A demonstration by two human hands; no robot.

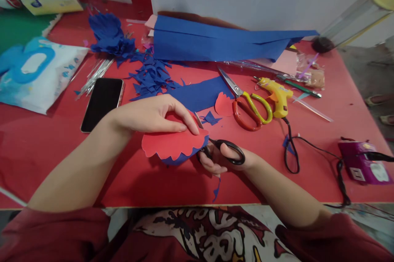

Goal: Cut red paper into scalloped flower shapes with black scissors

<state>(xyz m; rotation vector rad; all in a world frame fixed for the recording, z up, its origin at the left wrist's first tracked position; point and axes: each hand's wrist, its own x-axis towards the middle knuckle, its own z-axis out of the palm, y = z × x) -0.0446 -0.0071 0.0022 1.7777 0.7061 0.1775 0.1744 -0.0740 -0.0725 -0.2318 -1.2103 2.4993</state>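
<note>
My left hand [150, 115] pinches a red scalloped paper shape [172, 144] with a blue sheet [180, 158] beneath it, holding both just above the red table [61, 159]. My right hand [226, 160] has its fingers through the loops of black-handled scissors [226, 150], whose blades reach into the right edge of the paper stack. A small blue strip [216, 190] hangs below the hands.
Red-and-yellow scissors [248, 102], a yellow glue gun [277, 96] with black cord, a purple socket block [363, 161], a black phone [102, 103], blue paper scraps [152, 75], a folded blue sheet [215, 42], a small red cutout [223, 104] and a wipes pack [33, 71] lie around.
</note>
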